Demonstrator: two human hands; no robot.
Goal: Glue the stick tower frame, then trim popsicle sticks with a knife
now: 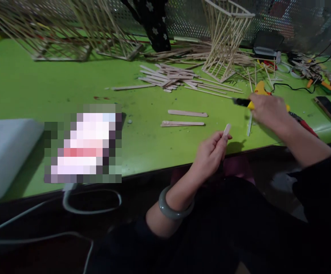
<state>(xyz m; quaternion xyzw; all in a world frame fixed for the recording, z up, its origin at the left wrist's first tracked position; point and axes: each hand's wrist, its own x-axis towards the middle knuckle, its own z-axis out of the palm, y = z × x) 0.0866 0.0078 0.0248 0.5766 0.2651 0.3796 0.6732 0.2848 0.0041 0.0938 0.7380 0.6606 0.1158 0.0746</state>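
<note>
My left hand [212, 152] is closed on a small wooden stick [227, 130], whose rounded tip sticks up past the thumb near the table's front edge. To the right, my right hand [269, 110] is wrapped round a yellow and black tool [260, 90], which looks like a glue gun, its dark nozzle pointing left. Flat on the green table [142, 152], left of both hands, lie a single flat stick [187, 113] and, just in front of it, overlapping flat sticks [182, 123].
Behind are a pile of flat sticks [168, 78] and a stick tower [225, 42], with more stick frames [61, 53] back left. A pixelated bright device [87, 140] and a white object [8, 152] lie left. A phone [329, 109] and red-handled pliers [304, 123] lie right.
</note>
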